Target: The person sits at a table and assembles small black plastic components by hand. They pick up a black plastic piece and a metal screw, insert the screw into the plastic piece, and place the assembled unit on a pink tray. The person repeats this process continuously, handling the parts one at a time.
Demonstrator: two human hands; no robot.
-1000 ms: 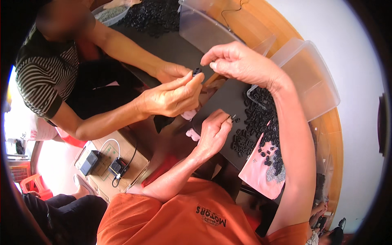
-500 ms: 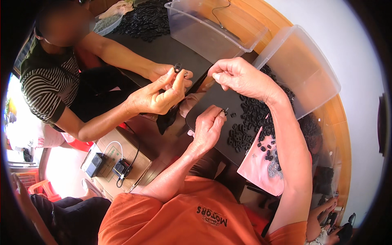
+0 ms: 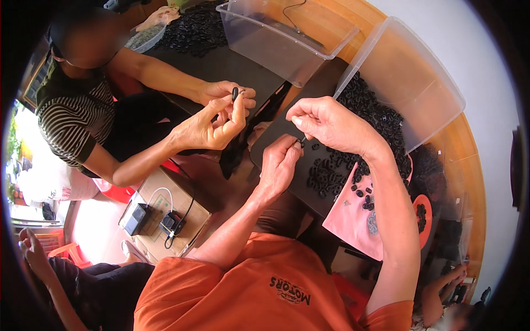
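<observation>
My left hand (image 3: 277, 168) pinches a small black plastic piece (image 3: 301, 143) between thumb and fingertips, over the near edge of the dark table (image 3: 276, 140). Just above that piece, my right hand (image 3: 331, 126) is closed with thumb and fingers together. A thin metal bit shows between the two hands; what the right fingertips hold is too small to make out. Loose black pieces (image 3: 326, 175) lie in a pile right of my hands. A pink cloth (image 3: 345, 223) beside the pile carries several black pieces and a small heap of metal bits (image 3: 372, 224).
Across from me a person's hands (image 3: 212, 124) hold another black piece (image 3: 235, 94). Clear plastic bins (image 3: 276, 47) stand behind, one tilted (image 3: 406, 83) at the right. A cardboard box (image 3: 190, 218) with chargers and cables sits at lower left. An orange dish (image 3: 422, 204) lies beyond my right forearm.
My right hand has come down close to the piece in my left hand. The other person's black piece has turned. An orange dish now shows past my right forearm.
</observation>
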